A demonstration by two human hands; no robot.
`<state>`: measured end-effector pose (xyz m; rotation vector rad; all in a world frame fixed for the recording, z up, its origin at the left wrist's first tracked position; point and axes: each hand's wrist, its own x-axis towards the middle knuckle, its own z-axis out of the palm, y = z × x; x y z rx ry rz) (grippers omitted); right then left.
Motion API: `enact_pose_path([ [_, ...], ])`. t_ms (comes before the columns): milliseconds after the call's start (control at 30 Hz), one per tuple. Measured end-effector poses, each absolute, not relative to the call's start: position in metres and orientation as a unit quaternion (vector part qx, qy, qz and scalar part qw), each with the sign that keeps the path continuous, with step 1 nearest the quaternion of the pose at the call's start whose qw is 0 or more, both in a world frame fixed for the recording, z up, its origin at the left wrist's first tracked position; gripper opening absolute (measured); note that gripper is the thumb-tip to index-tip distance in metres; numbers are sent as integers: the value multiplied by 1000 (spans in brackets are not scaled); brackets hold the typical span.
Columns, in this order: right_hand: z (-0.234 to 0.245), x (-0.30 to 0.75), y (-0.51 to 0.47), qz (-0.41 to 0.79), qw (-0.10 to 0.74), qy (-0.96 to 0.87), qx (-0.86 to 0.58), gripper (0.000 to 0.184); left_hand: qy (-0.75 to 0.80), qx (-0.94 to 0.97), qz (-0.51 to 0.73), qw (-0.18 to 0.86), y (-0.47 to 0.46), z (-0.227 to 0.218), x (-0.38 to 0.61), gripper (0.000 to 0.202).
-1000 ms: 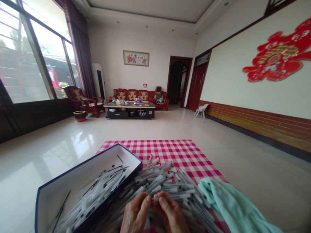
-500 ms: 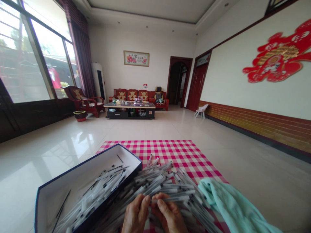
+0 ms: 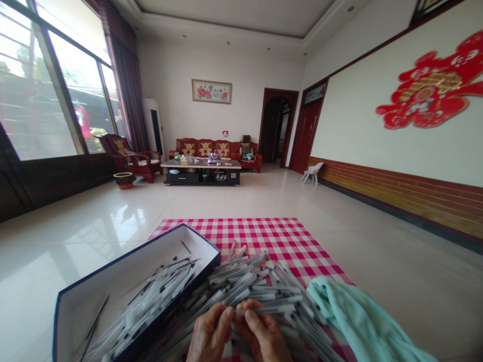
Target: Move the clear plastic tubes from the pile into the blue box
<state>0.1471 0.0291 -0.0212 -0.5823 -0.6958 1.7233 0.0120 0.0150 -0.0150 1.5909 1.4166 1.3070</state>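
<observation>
Both my hands are low in the middle of the view, close together. My left hand [image 3: 209, 334] and my right hand [image 3: 262, 333] pinch a clear plastic pen [image 3: 273, 310] at its near end, above a heap of similar clear pens with dark parts [image 3: 241, 284] on a pink-and-white checked cloth [image 3: 241, 236]. To the left, an open box with a dark blue rim [image 3: 177, 246] holds more pens. A mint-green towel [image 3: 350, 317] lies on the cloth to the right. My hands hide the heap's near part.
The cloth lies on a glossy tile floor [image 3: 94, 211]. Far ahead stand a low coffee table [image 3: 200, 171] and a red wooden sofa [image 3: 206, 148]. A wooden armchair [image 3: 128, 158] stands by the large windows [image 3: 49, 85] on the left.
My hands have drawn slightly closer together on the same pen. The view has shifted a little, and the heap, box and towel have not visibly moved.
</observation>
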Motion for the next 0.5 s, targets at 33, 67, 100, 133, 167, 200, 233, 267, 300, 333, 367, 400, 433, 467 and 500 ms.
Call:
enact_pose_path([
  [33, -21, 147, 29, 734, 558, -302, -243, 21, 543, 595, 495, 325, 16, -18, 12, 48],
  [67, -21, 147, 29, 735, 555, -307, -240, 20, 547, 589, 491, 335, 17, -19, 12, 49],
  [100, -22, 147, 29, 736, 553, -310, -238, 20, 553, 584, 487, 342, 17, -19, 13, 50],
  [133, -22, 147, 29, 737, 553, -309, -237, 20, 558, 580, 483, 346, 17, -19, 13, 51],
  [167, -22, 148, 29, 737, 554, -304, -240, 20, 561, 577, 482, 346, 16, -17, 12, 52],
  [200, -22, 148, 30, 736, 557, -296, -245, 21, 563, 577, 483, 344, 15, -15, 12, 53],
  [233, -22, 149, 30, 735, 560, -288, -253, 21, 560, 578, 486, 341, 15, -12, 12, 52],
  [267, -22, 149, 30, 733, 563, -280, -259, 22, 553, 583, 489, 339, 14, -9, 11, 49],
  [300, -22, 150, 30, 732, 565, -274, -262, 23, 542, 590, 493, 340, 13, -7, 11, 46],
  [333, -21, 150, 30, 732, 567, -272, -262, 23, 530, 597, 495, 343, 13, -5, 10, 42],
  [367, -20, 150, 30, 732, 568, -274, -259, 23, 520, 604, 496, 346, 12, -5, 10, 40],
  [400, -20, 149, 30, 732, 567, -278, -255, 23, 514, 609, 494, 346, 12, -4, 9, 40],
  [433, -19, 149, 29, 730, 569, -281, -254, 23, 515, 612, 492, 344, 12, -5, 9, 40],
  [467, -19, 149, 29, 728, 570, -283, -254, 23, 521, 612, 488, 340, 12, -5, 9, 41],
  [500, -19, 148, 28, 726, 571, -286, -255, 24, 529, 610, 483, 338, 13, -7, 9, 42],
])
